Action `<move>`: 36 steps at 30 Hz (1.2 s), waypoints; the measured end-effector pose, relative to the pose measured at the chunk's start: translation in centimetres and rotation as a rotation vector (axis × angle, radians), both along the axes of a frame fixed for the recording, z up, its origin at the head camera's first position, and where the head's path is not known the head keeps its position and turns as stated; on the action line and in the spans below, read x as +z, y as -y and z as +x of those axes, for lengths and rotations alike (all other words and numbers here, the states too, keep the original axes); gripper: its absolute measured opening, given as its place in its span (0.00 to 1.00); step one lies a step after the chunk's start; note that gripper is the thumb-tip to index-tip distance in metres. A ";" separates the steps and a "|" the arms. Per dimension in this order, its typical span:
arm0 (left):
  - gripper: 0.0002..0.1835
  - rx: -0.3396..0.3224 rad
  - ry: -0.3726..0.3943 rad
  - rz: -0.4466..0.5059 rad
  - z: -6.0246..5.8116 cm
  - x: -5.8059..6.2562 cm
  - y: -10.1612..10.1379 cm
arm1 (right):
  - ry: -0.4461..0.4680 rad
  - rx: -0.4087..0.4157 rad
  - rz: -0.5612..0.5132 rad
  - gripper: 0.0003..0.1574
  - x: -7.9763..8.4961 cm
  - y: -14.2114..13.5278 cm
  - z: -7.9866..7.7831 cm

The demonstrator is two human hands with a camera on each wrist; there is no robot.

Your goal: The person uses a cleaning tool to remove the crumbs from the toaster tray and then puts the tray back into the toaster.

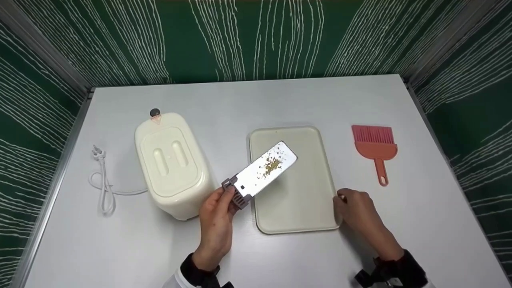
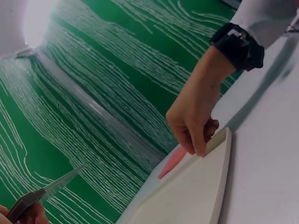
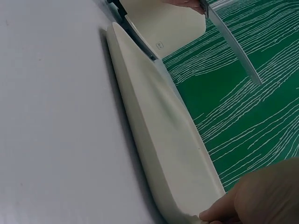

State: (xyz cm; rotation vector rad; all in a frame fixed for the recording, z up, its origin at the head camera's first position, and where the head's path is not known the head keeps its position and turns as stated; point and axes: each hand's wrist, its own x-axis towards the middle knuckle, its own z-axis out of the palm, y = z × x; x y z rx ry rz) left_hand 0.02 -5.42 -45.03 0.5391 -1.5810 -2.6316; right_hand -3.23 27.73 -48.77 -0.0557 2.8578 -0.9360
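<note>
My left hand [image 1: 218, 228] pinches the grey-brown end of a shiny metal crumb tray [image 1: 250, 185] between thumb and fingers. Yellow-brown crumbs [image 1: 273, 165] lie scattered on its bright surface. The crumb tray is held above a cream rectangular tray [image 1: 300, 208], apart from it, as the right wrist view also shows with the thin metal plate [image 3: 233, 44] in the air. At the cream tray's near right corner, my right hand [image 1: 358, 208] pinches the rim; in the left wrist view, thumb and fingers of that hand [image 2: 194, 116] close on the edge.
A cream toaster [image 1: 172, 160] with a two-groove lid stands left of the tray. Its white cord and plug [image 1: 106, 180] lie farther left. To the right lies an orange-red hand brush [image 1: 376, 150]. Green walls with white streaks [image 1: 240, 40] border the white table [image 1: 224, 104].
</note>
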 end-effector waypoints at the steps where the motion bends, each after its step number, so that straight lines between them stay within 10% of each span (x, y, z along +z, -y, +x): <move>1: 0.18 -0.002 0.007 0.005 -0.1 0.0 0.0 | 0.011 -0.003 -0.006 0.13 0.1 0.1 0.1; 21: 0.16 -0.031 0.006 0.080 -0.6 -0.1 -0.1 | 0.027 0.005 0.021 0.06 0.2 0.6 1.2; 36: 0.19 -0.048 -0.036 0.070 -0.6 -0.4 -0.1 | 0.024 0.047 0.077 0.23 0.4 0.4 2.2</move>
